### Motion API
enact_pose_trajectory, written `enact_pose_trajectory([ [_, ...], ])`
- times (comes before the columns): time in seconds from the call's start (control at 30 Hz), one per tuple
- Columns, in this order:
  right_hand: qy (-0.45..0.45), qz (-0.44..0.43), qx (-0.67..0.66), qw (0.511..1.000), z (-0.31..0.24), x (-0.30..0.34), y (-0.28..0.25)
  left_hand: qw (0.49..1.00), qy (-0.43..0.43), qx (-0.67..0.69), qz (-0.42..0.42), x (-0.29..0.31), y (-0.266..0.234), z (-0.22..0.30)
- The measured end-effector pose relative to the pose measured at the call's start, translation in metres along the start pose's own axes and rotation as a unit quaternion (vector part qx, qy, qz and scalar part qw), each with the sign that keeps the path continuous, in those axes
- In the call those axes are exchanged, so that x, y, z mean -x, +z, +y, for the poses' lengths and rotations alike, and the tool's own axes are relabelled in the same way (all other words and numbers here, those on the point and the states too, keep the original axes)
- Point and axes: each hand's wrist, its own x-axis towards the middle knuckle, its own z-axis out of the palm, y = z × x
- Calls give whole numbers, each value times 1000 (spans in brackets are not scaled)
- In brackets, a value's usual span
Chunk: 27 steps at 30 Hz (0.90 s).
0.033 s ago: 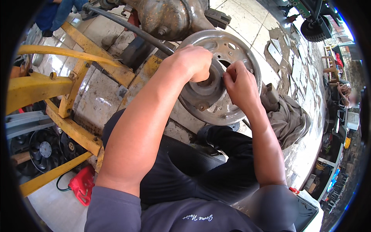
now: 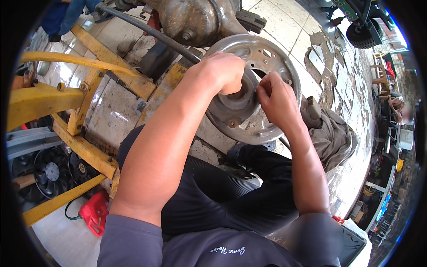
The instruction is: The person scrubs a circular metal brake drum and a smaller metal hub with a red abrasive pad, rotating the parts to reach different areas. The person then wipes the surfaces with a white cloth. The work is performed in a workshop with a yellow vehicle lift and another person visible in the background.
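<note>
A round metal drum-brake backing plate [image 2: 278,55], worn and grey-brown, stands upright in front of me at the axle's end. At its centre sits a round hub flange [image 2: 233,111] with bolt holes. My left hand [image 2: 226,73] is closed at the upper left of the flange, its fingertips curled inward and hidden behind the knuckles. My right hand [image 2: 276,95] is at the flange's right edge, with thumb and fingers pinched together. Anything between those fingers is too small or too covered to make out.
Behind the plate is a rusty axle housing [image 2: 189,22] with a long bar [image 2: 147,29] beside it. A yellow steel frame [image 2: 44,104] stands left, near a red container [image 2: 94,213] and a fan [image 2: 51,171]. Crumpled cloth [image 2: 333,142] lies right; broken tiles [image 2: 340,82] lie beyond.
My right hand has shifted very slightly down at the flange's edge. Otherwise the scene looks the same.
</note>
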Motion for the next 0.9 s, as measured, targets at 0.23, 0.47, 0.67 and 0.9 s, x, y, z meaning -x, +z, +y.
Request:
enact_pose_trajectory([
  [0.23, 3, 22, -2, 1000, -3, -7, -3, 1000, -14, 0, -8, -5, -2, 0],
  [0.47, 13, 10, -17, 1000, -9, -6, -6, 999, -28, 0, -20, -4, -2, -2],
  [0.67, -1, -50, -3, 999, -2, -6, -9, 1000, -2, -11, 7, 0, -3, -1],
  [0.9, -60, 16, -4, 998, 5, -8, 2, 1000, -13, 0, -9, 1, -6, 1],
])
